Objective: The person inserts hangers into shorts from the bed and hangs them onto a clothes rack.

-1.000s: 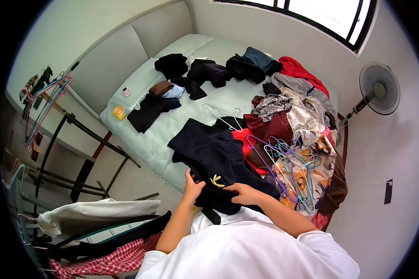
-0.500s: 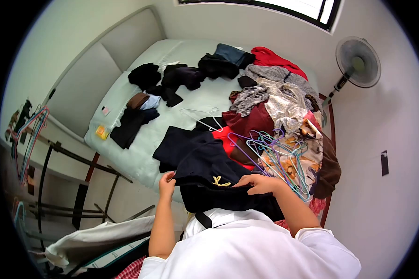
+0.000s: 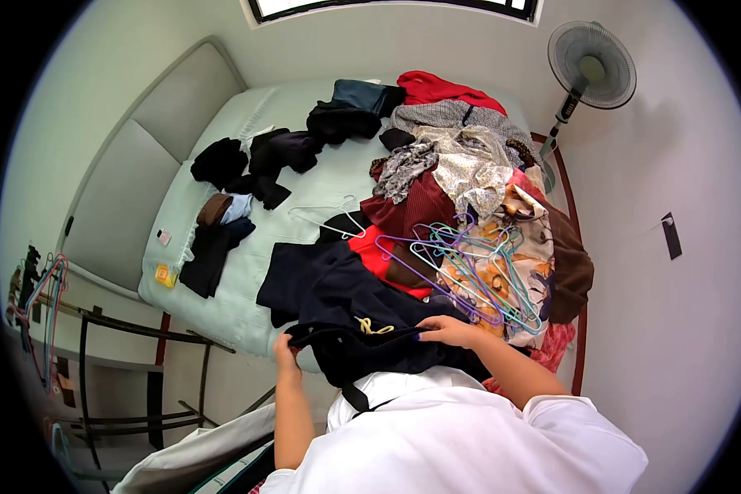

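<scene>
Dark navy drawstring bottoms [image 3: 329, 284] lie over the near edge of the bed, their waistband drawn toward my body. A yellow drawstring [image 3: 374, 327] shows at the middle of the waistband. My left hand [image 3: 286, 352] is closed on the waistband's left end. At the right side, my right hand [image 3: 448, 332] pinches the same waistband. The band is stretched between my hands, and the legs spread away across the bed. How far the lower cloth hangs against my white shirt is hidden.
Purple and teal hangers [image 3: 469, 267] lie on a heap of clothes [image 3: 469, 165] at right. One white hanger [image 3: 329, 218] rests mid-bed. Folded dark clothes [image 3: 284, 152] sit on the mattress [image 3: 263, 218]. A fan [image 3: 591, 66] stands at back right, a metal rack [image 3: 140, 333] at left.
My view has shifted, so the bed's contents sit farther left. My right hand has changed from loosely curled fingers to a pinch on the waistband. My left hand stays at its end.
</scene>
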A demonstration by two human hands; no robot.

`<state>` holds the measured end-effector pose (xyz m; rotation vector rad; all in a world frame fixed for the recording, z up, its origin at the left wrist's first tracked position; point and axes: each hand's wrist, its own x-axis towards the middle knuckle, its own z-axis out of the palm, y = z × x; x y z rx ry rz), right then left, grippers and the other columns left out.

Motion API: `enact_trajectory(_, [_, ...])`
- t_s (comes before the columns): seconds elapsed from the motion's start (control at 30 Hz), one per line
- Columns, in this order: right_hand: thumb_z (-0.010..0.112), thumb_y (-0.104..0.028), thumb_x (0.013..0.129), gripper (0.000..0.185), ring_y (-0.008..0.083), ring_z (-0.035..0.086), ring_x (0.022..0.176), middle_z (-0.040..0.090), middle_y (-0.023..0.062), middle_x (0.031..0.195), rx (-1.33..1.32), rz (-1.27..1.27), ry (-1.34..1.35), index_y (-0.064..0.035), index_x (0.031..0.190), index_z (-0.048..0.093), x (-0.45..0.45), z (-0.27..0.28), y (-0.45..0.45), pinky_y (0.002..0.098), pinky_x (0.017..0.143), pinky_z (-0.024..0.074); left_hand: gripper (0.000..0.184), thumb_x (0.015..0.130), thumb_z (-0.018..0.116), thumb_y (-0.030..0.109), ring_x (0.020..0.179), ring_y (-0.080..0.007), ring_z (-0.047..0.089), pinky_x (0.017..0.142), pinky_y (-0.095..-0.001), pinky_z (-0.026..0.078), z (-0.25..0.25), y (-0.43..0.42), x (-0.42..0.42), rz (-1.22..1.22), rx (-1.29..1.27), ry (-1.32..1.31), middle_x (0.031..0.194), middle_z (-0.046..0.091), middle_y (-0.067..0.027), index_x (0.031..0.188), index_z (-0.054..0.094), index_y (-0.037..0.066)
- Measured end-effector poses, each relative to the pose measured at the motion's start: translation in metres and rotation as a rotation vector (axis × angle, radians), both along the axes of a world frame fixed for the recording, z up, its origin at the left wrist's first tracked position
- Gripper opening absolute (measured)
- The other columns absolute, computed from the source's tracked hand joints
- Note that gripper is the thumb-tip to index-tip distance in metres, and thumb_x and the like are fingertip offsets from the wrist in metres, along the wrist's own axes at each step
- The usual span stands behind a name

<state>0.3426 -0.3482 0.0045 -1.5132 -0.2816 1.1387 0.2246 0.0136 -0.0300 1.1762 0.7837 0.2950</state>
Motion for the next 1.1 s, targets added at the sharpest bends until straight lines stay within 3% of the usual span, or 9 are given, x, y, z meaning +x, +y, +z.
enact_trajectory(0.13, [0.057, -0.024, 0.081, 0.027, 0.0121, 0.054, 0.084, 0.060, 0.0056, 0.088, -0.115, -0.421, -0.233, -0.0017, 0.095, 0.059, 0.019, 0.000, -0.009, 0.0249, 0.077, 0.0415, 0.016, 0.072, 0.045, 0.017, 0.063, -0.0109, 0.051, 0.059, -0.0234, 0.039, 0.065, -0.016, 0.005, 0.035, 0.127, -0.068, 0.069, 0.054, -0.0015, 0.075, 0.054, 0.004])
enact_trajectory(0.2, [0.060, -0.027, 0.076, 0.032, 0.0199, 0.054, 0.088, 0.059, 0.0108, 0.093, -0.322, -0.635, -0.329, -0.0022, 0.096, 0.058, 0.043, -0.031, -0.026, 0.0296, 0.079, 0.0419, 0.016, 0.072, 0.046, 0.015, 0.063, -0.0094, 0.049, 0.059, -0.0223, 0.038, 0.073, -0.012, 0.003, 0.014, 0.163, -0.081, 0.070, 0.054, -0.0011, 0.076, 0.055, 0.003])
enact_trajectory(0.27, [0.063, -0.028, 0.070, 0.040, 0.0280, 0.052, 0.095, 0.055, 0.0163, 0.099, -0.798, -0.654, -0.841, -0.0030, 0.099, 0.055, 0.058, -0.053, -0.052, 0.0357, 0.081, 0.0413, 0.013, 0.072, 0.047, 0.011, 0.060, -0.0072, 0.047, 0.057, -0.0205, 0.036, 0.075, -0.010, 0.002, -0.029, 0.192, -0.109, 0.069, 0.054, 0.0003, 0.077, 0.055, 0.003])
enact_trajectory(0.43, [0.067, -0.027, 0.066, 0.043, 0.0332, 0.052, 0.093, 0.055, 0.0179, 0.097, -1.114, -0.596, -0.818, -0.0033, 0.099, 0.054, 0.066, -0.098, -0.093, 0.0401, 0.079, 0.0427, 0.011, 0.073, 0.048, 0.008, 0.059, -0.0053, 0.045, 0.055, -0.0184, 0.034, 0.074, -0.011, 0.000, -0.051, 0.195, -0.059, 0.069, 0.053, 0.0014, 0.080, 0.055, 0.004])
enact_trajectory(0.57, [0.066, -0.024, 0.067, 0.038, 0.0315, 0.054, 0.090, 0.057, 0.0160, 0.092, -1.046, -0.559, -0.775, -0.0029, 0.096, 0.055, 0.058, -0.103, -0.101, 0.0387, 0.078, 0.0433, 0.014, 0.071, 0.048, 0.011, 0.067, -0.0097, 0.052, 0.061, -0.0220, 0.043, 0.063, -0.007, -0.002, -0.052, 0.202, 0.003, 0.076, 0.055, -0.0021, 0.082, 0.053, 0.005])
enact_trajectory(0.63, [0.059, -0.018, 0.073, 0.021, 0.0331, 0.054, 0.086, 0.057, 0.0158, 0.090, -0.977, -0.608, -0.836, -0.0039, 0.087, 0.056, 0.055, -0.099, -0.102, 0.0407, 0.075, 0.0430, 0.016, 0.072, 0.046, 0.009, 0.068, -0.0101, 0.053, 0.062, -0.0225, 0.043, 0.061, -0.008, -0.001, -0.030, 0.229, 0.029, 0.078, 0.056, -0.0025, 0.085, 0.054, 0.004])
enact_trajectory(0.87, [0.054, -0.011, 0.075, 0.015, 0.0330, 0.055, 0.079, 0.058, 0.0162, 0.086, -1.103, -0.546, -1.051, -0.0059, 0.089, 0.058, 0.059, -0.074, -0.095, 0.0403, 0.068, 0.0442, 0.022, 0.081, 0.044, 0.007, 0.070, -0.0074, 0.050, 0.062, -0.0206, 0.042, 0.033, 0.003, 0.000, 0.057, 0.220, 0.020, 0.084, 0.055, -0.0008, 0.098, 0.057, 0.004])
enact_trajectory(1.0, [0.056, -0.014, 0.076, 0.013, 0.0299, 0.056, 0.064, 0.057, 0.0154, 0.068, -0.698, -0.690, -1.040, -0.0030, 0.084, 0.056, 0.062, -0.052, -0.098, 0.0368, 0.058, 0.0425, 0.022, 0.084, 0.041, 0.010, 0.076, -0.0087, 0.052, 0.065, -0.0223, 0.044, 0.050, -0.011, 0.003, 0.133, 0.137, 0.048, 0.091, 0.056, -0.0012, 0.100, 0.056, 0.009])
enact_trajectory(1.1, [0.059, -0.012, 0.074, 0.012, 0.0166, 0.048, 0.048, 0.049, 0.0094, 0.052, -0.528, -0.578, -1.035, -0.0016, 0.071, 0.056, 0.066, -0.011, -0.105, 0.0287, 0.047, 0.0360, 0.023, 0.085, 0.038, 0.011, 0.081, -0.0098, 0.053, 0.067, -0.0245, 0.046, 0.047, -0.013, 0.005, 0.151, 0.118, 0.199, 0.093, 0.055, -0.0011, 0.104, 0.052, 0.013])
